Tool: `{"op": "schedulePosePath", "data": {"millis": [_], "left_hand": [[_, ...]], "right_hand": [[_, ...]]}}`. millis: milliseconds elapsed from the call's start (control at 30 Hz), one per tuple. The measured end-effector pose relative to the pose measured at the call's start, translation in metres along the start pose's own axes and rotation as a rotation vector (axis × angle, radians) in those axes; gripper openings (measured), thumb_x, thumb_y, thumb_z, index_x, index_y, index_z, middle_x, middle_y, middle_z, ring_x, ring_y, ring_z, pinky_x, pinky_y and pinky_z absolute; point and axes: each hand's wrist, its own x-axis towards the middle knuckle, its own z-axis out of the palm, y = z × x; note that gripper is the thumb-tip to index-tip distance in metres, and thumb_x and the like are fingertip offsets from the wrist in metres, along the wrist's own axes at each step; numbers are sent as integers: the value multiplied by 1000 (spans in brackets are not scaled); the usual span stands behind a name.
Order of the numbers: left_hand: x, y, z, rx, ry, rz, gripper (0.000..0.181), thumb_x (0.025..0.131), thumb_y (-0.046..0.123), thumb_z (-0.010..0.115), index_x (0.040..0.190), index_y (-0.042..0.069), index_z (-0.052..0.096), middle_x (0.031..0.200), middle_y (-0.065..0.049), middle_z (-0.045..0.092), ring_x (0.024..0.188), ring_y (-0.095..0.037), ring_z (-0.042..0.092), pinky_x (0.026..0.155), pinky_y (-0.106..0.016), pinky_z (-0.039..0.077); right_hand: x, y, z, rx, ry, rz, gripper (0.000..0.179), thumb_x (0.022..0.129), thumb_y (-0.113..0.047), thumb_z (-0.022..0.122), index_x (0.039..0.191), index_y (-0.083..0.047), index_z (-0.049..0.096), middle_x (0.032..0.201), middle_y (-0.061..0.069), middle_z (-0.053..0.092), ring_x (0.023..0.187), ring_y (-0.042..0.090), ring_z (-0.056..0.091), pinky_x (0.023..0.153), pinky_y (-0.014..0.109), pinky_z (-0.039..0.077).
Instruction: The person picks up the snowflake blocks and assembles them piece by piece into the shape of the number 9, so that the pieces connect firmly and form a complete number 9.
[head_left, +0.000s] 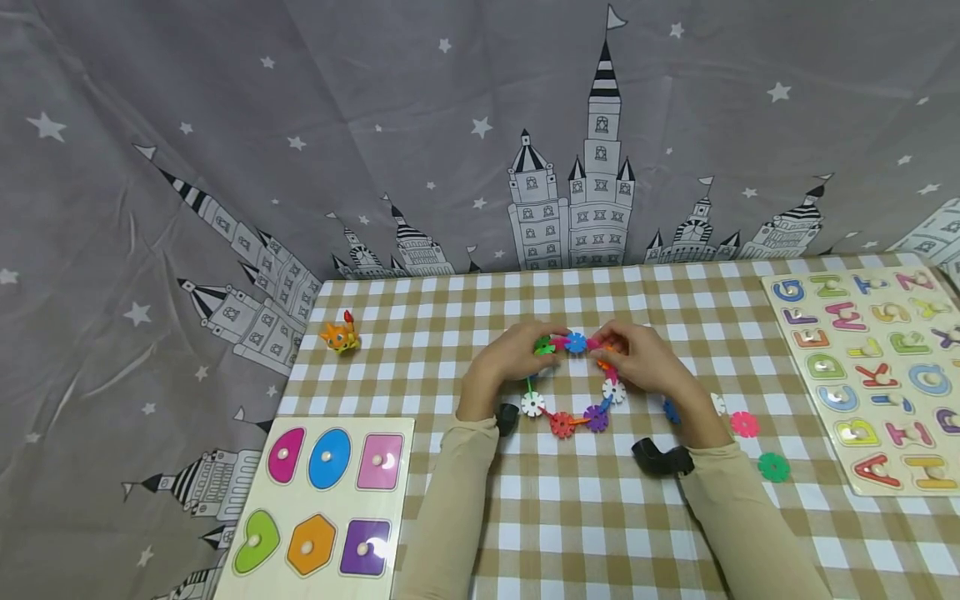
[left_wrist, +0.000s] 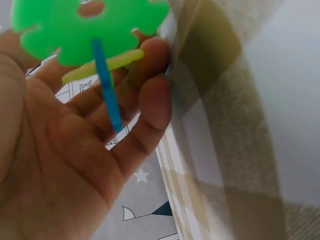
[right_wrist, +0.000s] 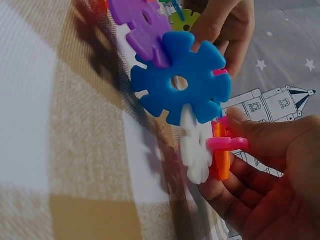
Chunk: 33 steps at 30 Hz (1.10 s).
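Observation:
A ring of interlocking plastic snowflake discs (head_left: 562, 425) in mixed colours lies between both hands on the checked cloth. My left hand (head_left: 513, 354) holds the ring's far left side by a green disc (left_wrist: 90, 30), with a blue disc (left_wrist: 106, 90) and a yellow one (left_wrist: 102, 66) slotted near it. On the far right side, my right hand (head_left: 641, 358) pinches the ring at a pink disc (right_wrist: 227, 144) and an orange disc (right_wrist: 223, 155). Beside those, the right wrist view shows a white disc (right_wrist: 195, 150), a large blue disc (right_wrist: 200, 60) and a purple disc (right_wrist: 140, 27).
Loose discs lie by the right forearm, among them a pink disc (head_left: 745, 424) and a green disc (head_left: 773, 467). A shape puzzle board (head_left: 405, 442) is at the left, an alphabet board (head_left: 825, 417) at the right. A small orange toy figure (head_left: 341, 336) stands far left.

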Motion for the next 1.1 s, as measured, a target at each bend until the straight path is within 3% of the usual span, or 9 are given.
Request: {"op": "schedulePosePath", "data": {"millis": [167, 400, 567, 633, 867, 1100], "left_hand": [[3, -2, 2, 20, 45, 14, 49, 89, 25, 73, 134, 12, 59, 134, -6, 62, 127, -25, 54, 110, -37, 39], [2, -1, 2, -3, 86, 40, 49, 91, 26, 70, 137, 16, 58, 132, -6, 63, 109, -22, 61, 99, -37, 47], [-1, -4, 0, -21, 110, -8, 47, 92, 27, 69, 137, 17, 58, 138, -5, 59, 125, -25, 56, 105, -39, 44], [-2, -4, -1, -30, 115, -10, 48, 91, 27, 70, 137, 17, 59, 138, -5, 60, 123, -25, 57, 104, -40, 45], [-1, -2, -1, -11, 108, 16, 51, 88, 29, 73, 136, 15, 59, 119, -7, 69, 98, -20, 64, 89, -35, 51], [2, 1, 2, 10, 118, 17, 47, 89, 29, 73, 132, 14, 62, 109, -6, 71, 97, -18, 64, 88, -32, 51]], "right_hand": [[0, -1, 0, 1, 6, -18, 15, 90, -14, 71, 101, -3, 69, 83, 7, 66, 70, 16, 54, 66, 28, 45], [0, 0, 0, -3, -5, -15, 16, 91, -14, 70, 103, -5, 69, 86, 7, 67, 72, 16, 55, 66, 27, 46], [0, -2, 0, 5, -19, -11, 13, 91, -14, 70, 102, -7, 69, 90, 7, 67, 74, 17, 53, 68, 28, 45], [0, -3, 1, 13, -25, -19, 13, 91, -14, 70, 102, -7, 69, 91, 7, 66, 74, 18, 53, 68, 28, 45], [0, -4, 4, 5, -9, -37, 12, 91, -13, 70, 101, -6, 69, 89, 7, 67, 72, 16, 52, 66, 26, 44], [0, -5, 4, 8, 17, -38, 11, 90, -13, 71, 99, -7, 70, 84, 6, 64, 69, 16, 49, 63, 26, 42]]}}
